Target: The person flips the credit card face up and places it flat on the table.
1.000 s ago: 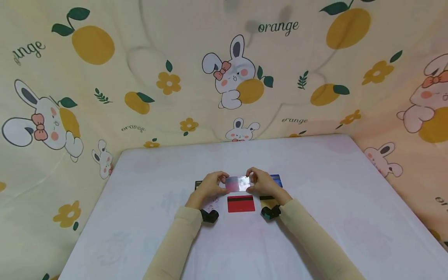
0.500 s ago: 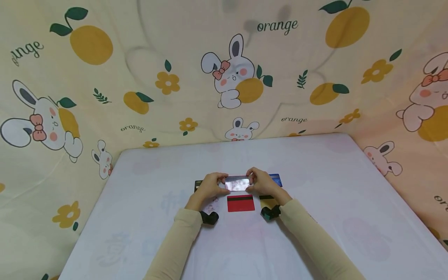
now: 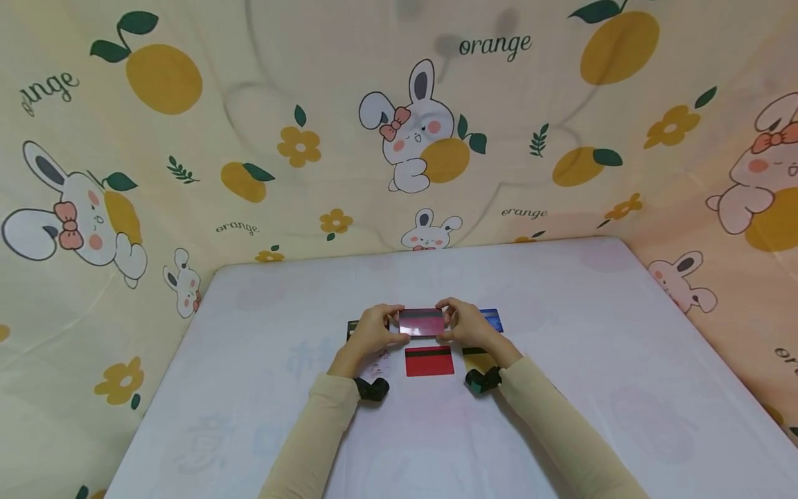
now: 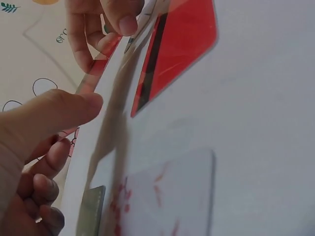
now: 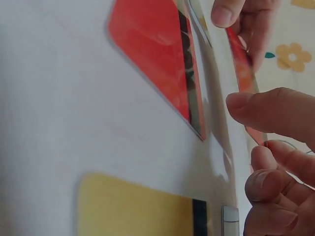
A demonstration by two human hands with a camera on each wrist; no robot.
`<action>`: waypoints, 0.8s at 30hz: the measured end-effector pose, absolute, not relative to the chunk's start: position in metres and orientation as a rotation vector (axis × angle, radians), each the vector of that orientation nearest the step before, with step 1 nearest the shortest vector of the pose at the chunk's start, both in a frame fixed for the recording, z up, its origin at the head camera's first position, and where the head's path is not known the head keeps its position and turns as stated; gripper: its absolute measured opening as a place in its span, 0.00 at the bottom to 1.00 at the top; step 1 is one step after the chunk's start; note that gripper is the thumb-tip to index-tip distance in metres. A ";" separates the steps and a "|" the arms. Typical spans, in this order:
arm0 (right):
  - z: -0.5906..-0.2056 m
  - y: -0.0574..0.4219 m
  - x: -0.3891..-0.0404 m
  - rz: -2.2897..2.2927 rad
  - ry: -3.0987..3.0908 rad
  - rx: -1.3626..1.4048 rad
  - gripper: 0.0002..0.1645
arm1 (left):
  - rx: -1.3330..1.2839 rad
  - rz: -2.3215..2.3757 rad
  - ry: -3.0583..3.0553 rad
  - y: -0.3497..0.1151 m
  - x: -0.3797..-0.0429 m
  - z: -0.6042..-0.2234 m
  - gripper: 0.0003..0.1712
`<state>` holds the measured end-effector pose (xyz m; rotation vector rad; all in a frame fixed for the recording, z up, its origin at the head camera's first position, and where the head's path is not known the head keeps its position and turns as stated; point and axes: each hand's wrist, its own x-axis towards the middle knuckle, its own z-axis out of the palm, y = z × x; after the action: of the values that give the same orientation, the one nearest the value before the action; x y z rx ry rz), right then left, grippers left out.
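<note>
Both hands hold one red-magenta card (image 3: 421,324) with a dark stripe along its upper edge, tilted up above the table. My left hand (image 3: 374,330) pinches its left end between thumb and fingers; my right hand (image 3: 469,326) pinches the right end the same way. Just in front of it a red card (image 3: 429,362) with a black stripe lies flat. Under the right wrist is a gold card (image 3: 477,360), stripe at its far edge. A white card with red floral marks (image 4: 167,196) lies by the left wrist, partly covered in the head view.
Beyond the hands, a blue card (image 3: 492,319) lies at the right and a dark card (image 3: 352,327) at the left, each partly hidden. All lie on a white-covered table (image 3: 249,360). A patterned cloth (image 3: 349,152) with rabbits and oranges stands behind it.
The held card has tilted and risen slightly; its face turned from a pale, shiny glare to magenta with the dark stripe showing. Both hands keep their pinch, and the cards on the table stay put.
</note>
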<state>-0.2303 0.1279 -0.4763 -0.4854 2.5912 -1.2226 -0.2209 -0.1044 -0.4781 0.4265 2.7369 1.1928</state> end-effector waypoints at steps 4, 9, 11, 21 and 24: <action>-0.478 0.129 -0.229 -1.251 2.601 -0.506 0.35 | 0.446 1.206 2.739 -0.104 -0.220 -0.477 0.34; -0.480 0.134 -0.227 -1.338 2.580 -0.573 0.34 | 0.493 1.211 2.769 -0.105 -0.218 -0.477 0.34; -0.481 0.136 -0.226 -1.392 2.557 -0.624 0.33 | 0.508 1.215 2.776 -0.104 -0.217 -0.478 0.34; -0.483 0.139 -0.226 -1.513 2.456 -0.589 0.34 | 0.539 1.292 2.758 -0.103 -0.214 -0.478 0.35; -0.482 0.139 -0.226 -1.526 2.444 -0.561 0.34 | 0.545 1.284 2.768 -0.102 -0.213 -0.480 0.36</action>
<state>-0.2261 0.1390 -0.4818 -0.5609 2.4437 -1.5260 -0.2132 -0.1019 -0.4798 0.5445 2.7682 1.2835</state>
